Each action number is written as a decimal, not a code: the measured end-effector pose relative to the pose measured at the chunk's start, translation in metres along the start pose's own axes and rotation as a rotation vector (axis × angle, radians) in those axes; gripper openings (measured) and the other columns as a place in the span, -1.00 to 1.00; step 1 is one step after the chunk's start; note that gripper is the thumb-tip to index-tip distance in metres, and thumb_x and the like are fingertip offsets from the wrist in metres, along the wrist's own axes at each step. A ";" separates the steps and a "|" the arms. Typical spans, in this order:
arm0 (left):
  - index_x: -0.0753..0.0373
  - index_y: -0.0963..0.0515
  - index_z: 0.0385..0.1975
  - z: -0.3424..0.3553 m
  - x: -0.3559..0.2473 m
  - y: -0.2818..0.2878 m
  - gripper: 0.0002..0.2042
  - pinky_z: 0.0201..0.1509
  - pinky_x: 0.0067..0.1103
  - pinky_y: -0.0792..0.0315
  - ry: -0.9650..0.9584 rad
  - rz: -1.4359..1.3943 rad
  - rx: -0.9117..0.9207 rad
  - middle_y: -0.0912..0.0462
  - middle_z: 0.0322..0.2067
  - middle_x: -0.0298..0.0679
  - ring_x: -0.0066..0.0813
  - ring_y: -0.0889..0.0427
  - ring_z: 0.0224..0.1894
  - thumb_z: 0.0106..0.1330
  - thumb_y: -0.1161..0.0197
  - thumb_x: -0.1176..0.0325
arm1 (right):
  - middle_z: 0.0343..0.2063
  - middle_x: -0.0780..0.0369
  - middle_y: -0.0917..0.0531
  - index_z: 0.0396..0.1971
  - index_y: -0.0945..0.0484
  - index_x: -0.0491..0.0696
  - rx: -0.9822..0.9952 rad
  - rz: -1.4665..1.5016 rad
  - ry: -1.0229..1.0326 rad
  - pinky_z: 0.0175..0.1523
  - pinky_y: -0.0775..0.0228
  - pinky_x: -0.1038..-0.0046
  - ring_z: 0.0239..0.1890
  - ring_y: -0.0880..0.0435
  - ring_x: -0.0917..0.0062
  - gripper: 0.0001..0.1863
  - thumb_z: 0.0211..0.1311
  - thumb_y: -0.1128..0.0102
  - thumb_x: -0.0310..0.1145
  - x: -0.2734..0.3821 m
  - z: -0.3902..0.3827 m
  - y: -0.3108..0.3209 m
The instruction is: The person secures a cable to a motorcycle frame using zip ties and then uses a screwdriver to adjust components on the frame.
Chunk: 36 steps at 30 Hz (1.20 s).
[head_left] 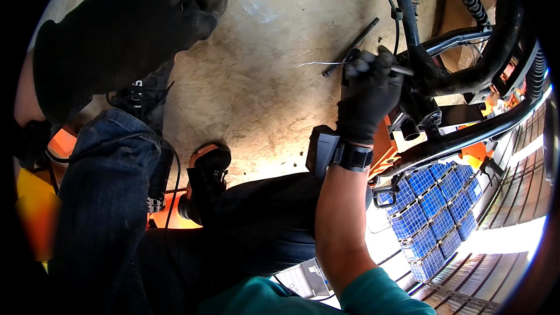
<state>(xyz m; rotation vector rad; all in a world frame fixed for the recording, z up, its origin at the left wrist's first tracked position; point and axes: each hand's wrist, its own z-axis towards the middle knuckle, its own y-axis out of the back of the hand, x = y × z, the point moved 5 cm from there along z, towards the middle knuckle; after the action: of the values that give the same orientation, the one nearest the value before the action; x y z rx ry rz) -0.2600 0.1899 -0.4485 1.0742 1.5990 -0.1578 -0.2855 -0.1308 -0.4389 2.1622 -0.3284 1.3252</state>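
My right hand [368, 92], in a black glove, is closed on a thin grey metal tool [402, 70] pressed against a bundle of thick black cables and tubes [449, 64]. A thin white strip [318, 63] sticks out to the left of that hand. My left hand [125, 29], also gloved in black, hovers close to the camera at the upper left with its fingers curled and nothing visible in it. A black device [324, 150] is strapped at my right wrist.
A dark rod [353, 45] lies on the pale concrete floor [268, 81]. Below the cables sits a block of several blue grid cells [434, 216] with orange parts [475, 153] around it. My jeans-clad legs [105, 198] and a black shoe [210, 172] fill the lower left.
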 end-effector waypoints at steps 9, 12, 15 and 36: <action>0.28 -0.49 -0.07 -0.002 0.000 -0.001 -0.77 -0.14 -0.52 -0.55 -0.013 0.020 -0.012 -0.59 -0.27 -0.17 -0.43 -0.61 -0.28 0.34 -0.17 0.36 | -0.51 0.31 -0.55 -0.07 -0.46 -0.16 0.098 0.110 -0.019 -0.52 -0.33 0.59 -0.58 -0.45 0.68 -0.71 0.41 -0.07 -0.25 -0.009 -0.013 -0.020; 0.28 -0.49 -0.06 -0.003 -0.001 -0.002 -0.76 -0.14 -0.52 -0.55 -0.020 0.022 -0.015 -0.60 -0.26 -0.17 -0.42 -0.61 -0.28 0.34 -0.17 0.36 | -0.54 0.34 -0.52 -0.06 -0.45 -0.16 0.115 0.082 0.021 -0.53 -0.32 0.59 -0.61 -0.42 0.70 -0.71 0.42 -0.04 -0.26 0.004 -0.001 -0.007; 0.28 -0.49 -0.06 -0.003 -0.002 -0.002 -0.76 -0.13 -0.51 -0.55 -0.029 0.034 -0.012 -0.60 -0.25 -0.17 -0.42 -0.61 -0.27 0.34 -0.18 0.36 | -0.56 0.37 -0.50 -0.05 -0.45 -0.14 0.108 0.102 0.016 -0.54 -0.29 0.60 -0.64 -0.39 0.72 -0.72 0.44 -0.01 -0.25 0.003 0.002 -0.003; 0.27 -0.48 -0.02 -0.004 -0.002 -0.004 -0.73 -0.09 -0.50 -0.55 -0.031 0.054 -0.013 -0.60 -0.21 -0.15 -0.40 -0.62 -0.23 0.33 -0.19 0.36 | -0.53 0.25 -0.56 -0.11 -0.44 -0.17 0.165 0.132 0.058 -0.48 -0.47 0.50 -0.61 -0.54 0.58 -0.61 0.44 0.03 -0.09 -0.003 0.002 -0.006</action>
<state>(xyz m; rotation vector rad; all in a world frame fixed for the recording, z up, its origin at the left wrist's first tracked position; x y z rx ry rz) -0.2657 0.1888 -0.4474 1.0992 1.5395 -0.1276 -0.2822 -0.1275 -0.4448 2.2645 -0.3550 1.5337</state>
